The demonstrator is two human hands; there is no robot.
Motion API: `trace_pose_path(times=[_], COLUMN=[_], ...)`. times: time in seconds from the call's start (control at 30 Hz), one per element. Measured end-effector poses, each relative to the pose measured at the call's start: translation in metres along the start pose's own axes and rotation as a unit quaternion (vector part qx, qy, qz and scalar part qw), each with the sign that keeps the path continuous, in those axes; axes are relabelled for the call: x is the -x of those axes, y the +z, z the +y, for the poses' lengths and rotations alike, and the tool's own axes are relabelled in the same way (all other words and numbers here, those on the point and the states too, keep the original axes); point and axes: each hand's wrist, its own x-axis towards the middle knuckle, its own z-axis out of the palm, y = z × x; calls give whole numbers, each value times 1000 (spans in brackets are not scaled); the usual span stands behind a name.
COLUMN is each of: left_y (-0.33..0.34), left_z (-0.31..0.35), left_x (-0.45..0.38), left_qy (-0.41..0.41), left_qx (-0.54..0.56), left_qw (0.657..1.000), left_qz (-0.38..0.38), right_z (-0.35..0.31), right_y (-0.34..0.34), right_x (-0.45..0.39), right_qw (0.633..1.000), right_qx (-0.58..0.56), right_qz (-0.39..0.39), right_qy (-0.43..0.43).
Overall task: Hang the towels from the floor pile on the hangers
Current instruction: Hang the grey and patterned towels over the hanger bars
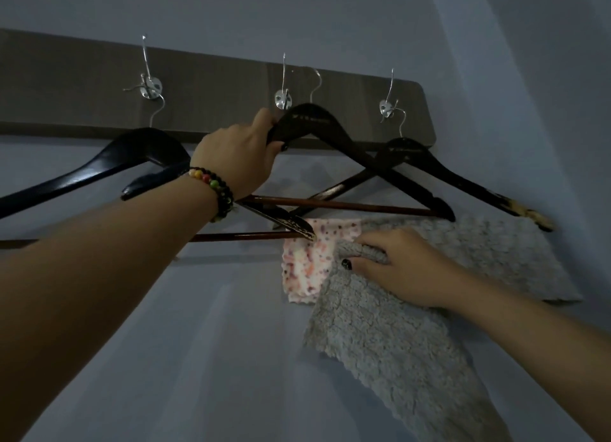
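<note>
Our left hand [238, 157] gripped the shoulder of the middle hanger [330, 124], fingers curled round the wood. Our right hand [403, 269] pinched a rolled edge of the grey towel [380, 345], thumb beneath, fingers over it. That towel seemed to drape over the right hanger's [429, 164] bar, though the dim light left this unsure. A spotted pink towel [307, 263] hung just beside it. The left hanger [109, 164] looked bare, so we judged the job partly done; the floor pile lay out of view. Behind stood a wooden hook board [215, 87] on a pale wall [512, 44].
</note>
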Motion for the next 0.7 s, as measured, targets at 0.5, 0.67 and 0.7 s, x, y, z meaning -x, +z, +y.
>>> trace_pose_path(times=[0.5,0.67,0.7], left_y=[7,8,8], left_z=[-8,-9,-10], left_x=[10,19,21], left_qy=[-67,-66,-66], left_qx=[14,10,10], left_qw=[995,995,995], left_qz=[-74,-76,-73], right_z=[-10,-14,-16], right_y=[-47,-50,-49], right_x=[-46,-84,-91], right_qw=[932,906,902], right_qx=[-256,-244,-239], right_qz=[210,307,324], right_qy=[151,156,158])
